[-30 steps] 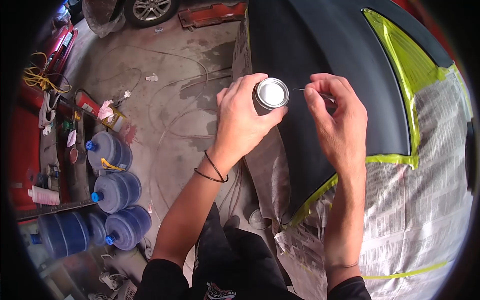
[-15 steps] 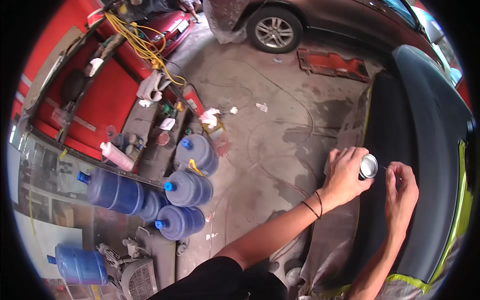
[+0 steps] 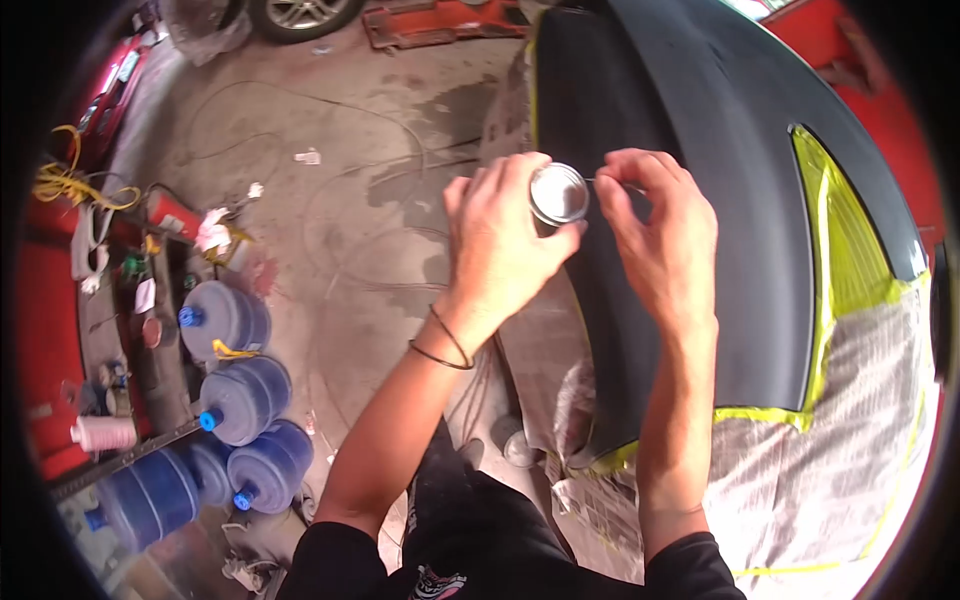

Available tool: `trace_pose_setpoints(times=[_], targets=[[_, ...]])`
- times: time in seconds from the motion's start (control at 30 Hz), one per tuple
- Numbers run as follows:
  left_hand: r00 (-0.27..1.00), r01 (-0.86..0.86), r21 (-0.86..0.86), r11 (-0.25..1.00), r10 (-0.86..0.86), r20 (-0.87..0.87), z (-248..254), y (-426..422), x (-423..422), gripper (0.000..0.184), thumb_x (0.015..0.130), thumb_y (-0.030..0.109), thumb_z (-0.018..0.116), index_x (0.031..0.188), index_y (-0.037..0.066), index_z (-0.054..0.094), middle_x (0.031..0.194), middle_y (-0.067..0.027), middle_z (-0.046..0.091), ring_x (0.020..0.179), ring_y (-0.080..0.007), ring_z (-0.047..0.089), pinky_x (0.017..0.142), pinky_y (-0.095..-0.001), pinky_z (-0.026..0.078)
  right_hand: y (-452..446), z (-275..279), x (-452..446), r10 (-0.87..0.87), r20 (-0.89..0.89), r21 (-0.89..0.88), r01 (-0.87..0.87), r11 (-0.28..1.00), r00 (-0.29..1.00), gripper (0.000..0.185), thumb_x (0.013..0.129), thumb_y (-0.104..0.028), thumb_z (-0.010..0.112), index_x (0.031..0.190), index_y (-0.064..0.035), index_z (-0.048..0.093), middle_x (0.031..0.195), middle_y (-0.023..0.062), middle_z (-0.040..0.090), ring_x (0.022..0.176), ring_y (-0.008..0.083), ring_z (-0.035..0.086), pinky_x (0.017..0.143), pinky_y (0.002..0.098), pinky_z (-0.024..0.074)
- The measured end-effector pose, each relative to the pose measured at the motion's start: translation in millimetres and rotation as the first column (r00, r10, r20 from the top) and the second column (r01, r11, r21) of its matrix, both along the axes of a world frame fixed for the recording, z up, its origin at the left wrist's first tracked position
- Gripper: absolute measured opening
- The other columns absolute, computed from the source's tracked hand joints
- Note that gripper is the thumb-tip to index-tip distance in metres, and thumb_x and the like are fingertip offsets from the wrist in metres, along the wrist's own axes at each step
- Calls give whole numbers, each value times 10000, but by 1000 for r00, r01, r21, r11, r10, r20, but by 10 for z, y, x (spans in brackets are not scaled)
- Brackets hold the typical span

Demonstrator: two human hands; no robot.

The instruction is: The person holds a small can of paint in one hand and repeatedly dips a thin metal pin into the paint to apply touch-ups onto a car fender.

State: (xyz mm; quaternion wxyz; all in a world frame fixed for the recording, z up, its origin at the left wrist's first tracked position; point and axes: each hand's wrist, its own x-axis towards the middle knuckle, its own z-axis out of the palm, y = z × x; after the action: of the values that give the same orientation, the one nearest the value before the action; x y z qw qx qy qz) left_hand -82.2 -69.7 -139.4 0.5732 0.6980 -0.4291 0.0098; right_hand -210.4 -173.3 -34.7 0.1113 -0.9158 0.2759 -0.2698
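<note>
Shifted to the frame's upper centre, a round silver metal can (image 3: 559, 193), likely light, stiff, best side-held, filled the left hand (image 3: 497, 232)'s curled grip; the right hand (image 3: 664, 232) pinched a thin metallic rod (image 3: 590, 180).

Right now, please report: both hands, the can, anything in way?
Left hand grips metal can. Right hand pinches thin tool close to can. Nothing seen in the way.

A: Any readable text?
B: None. Pale logo (image 3: 437, 583) on the black shirt (image 3: 325, 562), too blurred to make out.
A: And the masking paper (image 3: 765, 490)?
B: Printed, yeah, but too faint. Illegible, both.
</note>
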Motion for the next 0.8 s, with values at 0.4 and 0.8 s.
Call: trace_pose_setpoints(times=[0.4,0.8], targets=[[1000,18,47,999,-18,-1,4,28,81,689,802,225,1013,1409,90,716,1296,-112,818,1245,-345,767,1146,-527,474,94,-40,102,-21,-116,-10,20,1000,993,136,1002,-133,853,1102,-44,829,1245,81,829,1118,328,768,979,468,637],[999,46,100,994,-44,-24,-5,-78,65,694,805,263,1026,1406,106,717,1297,-116,808,1265,-346,751,1150,-525,442,100,6,97,-17,288,-80,42,996,958,86,1008,-94,843,1059,-73,777,1067,94,793,978,332,763,868,468,629]])
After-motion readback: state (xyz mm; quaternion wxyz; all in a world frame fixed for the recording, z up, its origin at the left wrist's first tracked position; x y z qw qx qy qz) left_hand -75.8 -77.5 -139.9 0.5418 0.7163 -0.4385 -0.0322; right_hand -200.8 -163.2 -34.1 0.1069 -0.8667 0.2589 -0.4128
